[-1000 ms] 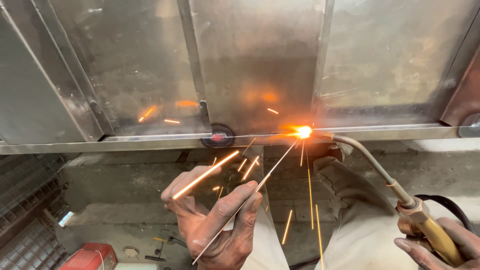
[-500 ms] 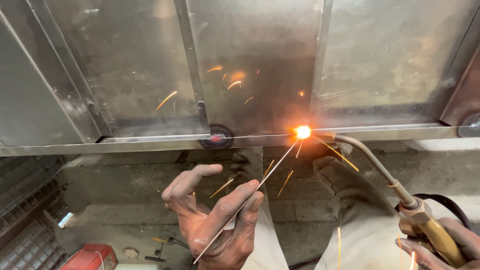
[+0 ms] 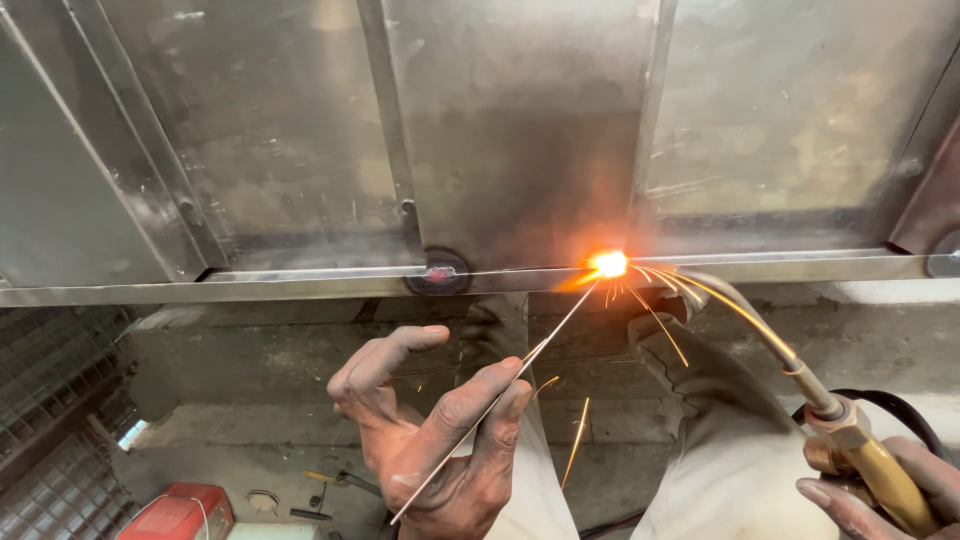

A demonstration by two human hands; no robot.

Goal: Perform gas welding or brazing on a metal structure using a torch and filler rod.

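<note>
Left hand (image 3: pixel 430 440) low at centre, fingers (image 3: pixel 480 400) pinched on a thin filler rod (image 3: pixel 500 395), gripped well back, probably to stay clear of the heat; rod's long axis slanted up and right, tip pointing into the glowing spot (image 3: pixel 608 264) on the steel frame's rail (image 3: pixel 300 283). Right hand (image 3: pixel 890 495) at lower right, fingers wrapped round the brass torch (image 3: pixel 850 440); curved nozzle aimed up-left at that same spot, sparks (image 3: pixel 660 320) falling below.
</note>
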